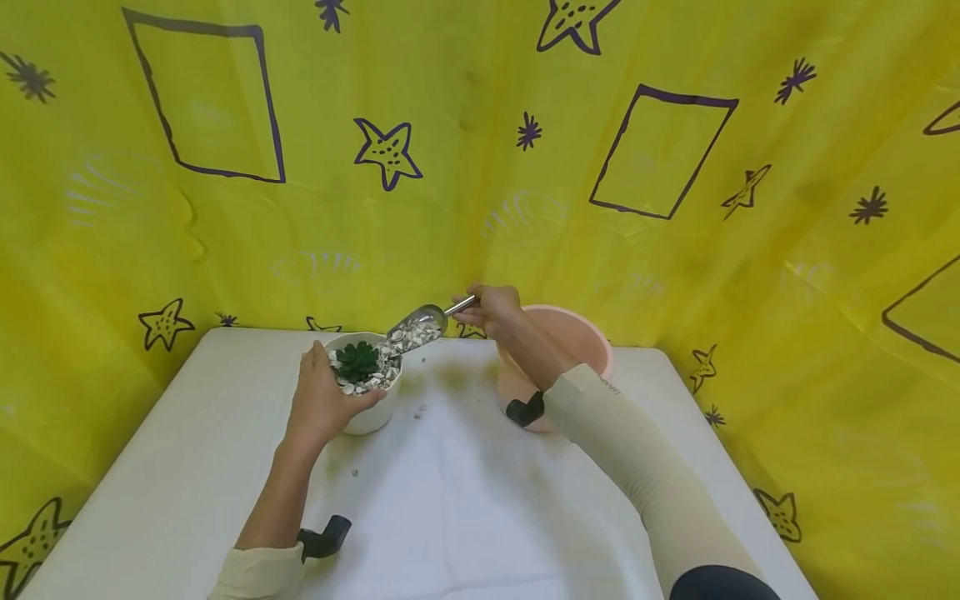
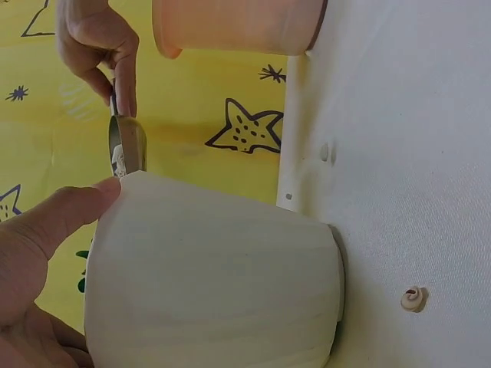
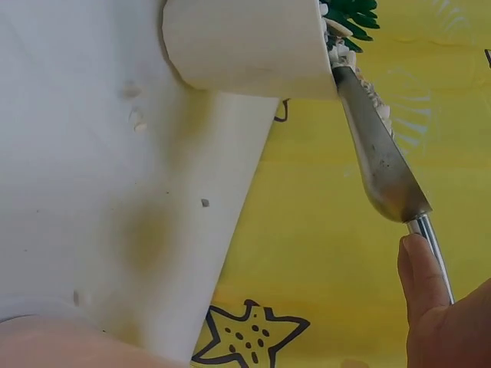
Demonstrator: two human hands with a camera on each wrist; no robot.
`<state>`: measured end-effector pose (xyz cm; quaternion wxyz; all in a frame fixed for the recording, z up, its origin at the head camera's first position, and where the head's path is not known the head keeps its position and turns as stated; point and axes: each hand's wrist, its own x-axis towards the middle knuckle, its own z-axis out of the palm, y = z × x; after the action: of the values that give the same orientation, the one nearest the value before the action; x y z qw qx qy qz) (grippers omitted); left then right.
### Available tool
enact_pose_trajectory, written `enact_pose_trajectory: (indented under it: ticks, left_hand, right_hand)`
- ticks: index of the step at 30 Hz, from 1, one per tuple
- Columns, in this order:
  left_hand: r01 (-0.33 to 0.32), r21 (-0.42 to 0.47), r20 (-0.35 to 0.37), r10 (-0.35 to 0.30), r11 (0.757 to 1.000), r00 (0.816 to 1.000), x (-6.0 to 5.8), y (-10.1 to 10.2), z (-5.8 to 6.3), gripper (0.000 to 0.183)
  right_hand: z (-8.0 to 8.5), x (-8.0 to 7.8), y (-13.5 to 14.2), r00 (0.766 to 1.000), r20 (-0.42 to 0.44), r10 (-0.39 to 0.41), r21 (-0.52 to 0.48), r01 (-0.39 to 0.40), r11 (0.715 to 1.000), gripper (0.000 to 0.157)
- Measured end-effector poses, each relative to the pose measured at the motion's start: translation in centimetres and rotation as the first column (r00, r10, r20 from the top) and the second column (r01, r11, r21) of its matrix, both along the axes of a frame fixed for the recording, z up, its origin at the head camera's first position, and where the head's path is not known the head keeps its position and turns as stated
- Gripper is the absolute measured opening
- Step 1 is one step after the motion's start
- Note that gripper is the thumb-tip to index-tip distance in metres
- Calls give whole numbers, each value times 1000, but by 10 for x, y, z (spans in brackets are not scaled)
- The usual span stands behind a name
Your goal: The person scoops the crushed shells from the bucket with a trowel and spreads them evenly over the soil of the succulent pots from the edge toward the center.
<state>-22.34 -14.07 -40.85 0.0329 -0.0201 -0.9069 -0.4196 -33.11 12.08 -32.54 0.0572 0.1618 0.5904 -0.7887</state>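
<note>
A white pot (image 1: 371,414) stands on the table, holding a green succulent (image 1: 356,362) set among pale shells and pebbles (image 1: 377,379). My left hand (image 1: 321,402) grips the pot at its left side, the thumb along the near side by the rim. With my right hand (image 1: 492,308) I hold a metal scoop (image 3: 381,165) by its handle. Shell pieces fill the scoop. Its tip lies at the pot's right rim, tilted down toward the pot. In the left wrist view the pot's wall hides most of the plant.
A larger pink pot (image 1: 576,329) stands to the right, partly behind my right forearm; its contents are hidden. A small shell (image 2: 413,299) and a few bits lie loose on the white table (image 1: 450,517). A yellow patterned curtain (image 1: 465,208) hangs close behind the table.
</note>
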Motion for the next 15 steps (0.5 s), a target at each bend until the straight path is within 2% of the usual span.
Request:
enact_pose_trajectory:
  ticks: [8,15]
  left_hand:
    - [27,-29,-16,-27,999,999,-4,-5,0,128]
    - [100,-25,-20,-101,995,995,-10,-11,-2,128]
  right_hand:
    - [-1,-1,-2,1000,12,2,3,-2,1000,37]
    - [-3,-2,-5,1000,-5,-10,5,10,1000,33]
